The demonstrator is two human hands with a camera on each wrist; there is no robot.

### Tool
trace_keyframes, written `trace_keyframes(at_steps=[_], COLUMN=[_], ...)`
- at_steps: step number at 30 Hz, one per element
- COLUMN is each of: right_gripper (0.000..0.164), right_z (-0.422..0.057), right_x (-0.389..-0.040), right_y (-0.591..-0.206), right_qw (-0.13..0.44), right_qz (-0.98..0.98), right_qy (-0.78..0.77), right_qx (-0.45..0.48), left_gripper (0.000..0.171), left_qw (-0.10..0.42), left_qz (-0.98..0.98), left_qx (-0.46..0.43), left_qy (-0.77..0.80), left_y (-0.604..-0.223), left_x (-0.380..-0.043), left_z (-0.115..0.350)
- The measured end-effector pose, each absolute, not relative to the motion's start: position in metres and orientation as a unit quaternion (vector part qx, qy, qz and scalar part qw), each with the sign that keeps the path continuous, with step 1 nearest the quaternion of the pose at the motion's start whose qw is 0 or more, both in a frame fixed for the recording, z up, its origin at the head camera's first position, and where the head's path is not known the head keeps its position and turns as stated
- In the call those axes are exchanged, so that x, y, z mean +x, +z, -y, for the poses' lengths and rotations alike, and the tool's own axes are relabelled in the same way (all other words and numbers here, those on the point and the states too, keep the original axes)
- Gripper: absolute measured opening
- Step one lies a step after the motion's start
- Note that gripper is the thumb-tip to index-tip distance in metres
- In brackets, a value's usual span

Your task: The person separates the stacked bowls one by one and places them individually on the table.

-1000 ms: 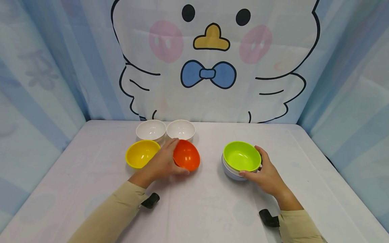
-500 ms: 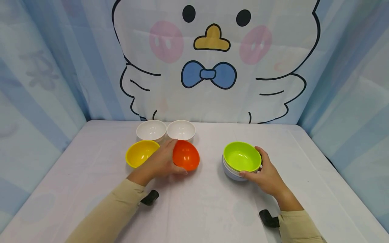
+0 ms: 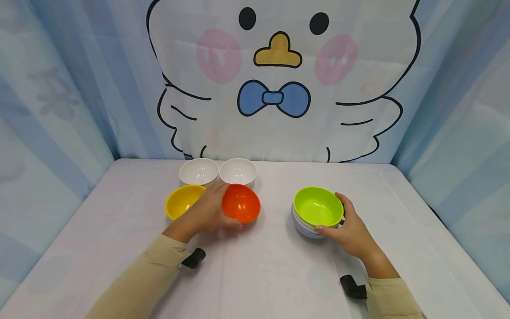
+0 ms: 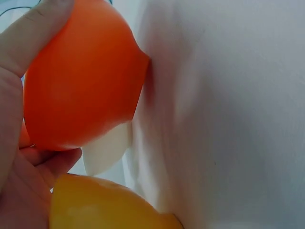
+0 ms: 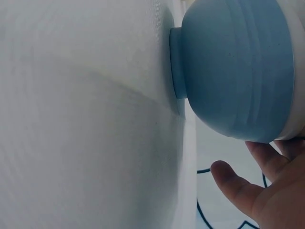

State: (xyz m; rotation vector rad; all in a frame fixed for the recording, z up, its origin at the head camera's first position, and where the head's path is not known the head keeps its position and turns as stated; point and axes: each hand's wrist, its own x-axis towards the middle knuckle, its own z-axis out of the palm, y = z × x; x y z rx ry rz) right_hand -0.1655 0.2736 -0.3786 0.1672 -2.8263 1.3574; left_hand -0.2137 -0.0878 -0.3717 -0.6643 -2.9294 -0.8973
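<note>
In the head view my left hand [image 3: 207,210] grips an orange bowl [image 3: 241,204], thumb on the near side and fingers on the far side. Seen from the left wrist, the orange bowl [image 4: 86,76] leans slightly, one edge of its foot close to the table. A yellow bowl [image 3: 181,204] stands just left of this hand, partly hidden by it. My right hand [image 3: 352,228] holds the rim of a light green bowl [image 3: 318,207], the top of a stack. Under it are a white bowl [image 5: 299,62] and a pale blue bowl [image 5: 233,71], whose foot is on the table.
Two white bowls, a left one [image 3: 198,172] and a right one [image 3: 239,172], stand side by side behind the yellow and orange bowls. A white cloth covers the table [image 3: 271,274]. A printed curtain [image 3: 275,133] hangs behind the far edge.
My left hand and the orange bowl have shifted slightly left, covering more of the yellow bowl. The right hand and the stack look unmoved.
</note>
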Motion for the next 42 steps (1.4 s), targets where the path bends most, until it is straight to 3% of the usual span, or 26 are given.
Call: trace_keyframes(at_steps=[5,27,42], right_gripper=[0.112,0.112,0.116], right_z=[-0.274,-0.272,-0.278], right_x=[-0.165,-0.166,-0.169], right_y=[-0.378,-0.381,-0.379], right_qw=[0.002,0.003,-0.021], right_qz=[0.899,0.899,0.888], right_qy=[0.436,0.434,0.453], right_qx=[0.053,0.054,0.075], left_gripper=[0.106,0.113,0.113], left_qw=[0.01,-0.048,-0.02], left_qz=[0.932,0.945,0.937], left_qx=[-0.227,-0.198,-0.221], left_qy=[-0.284,-0.254,-0.27], left_y=[-0.371,-0.369,-0.354], left_x=[-0.216,-0.215,-0.213], left_z=[0.089,0.094,0.069])
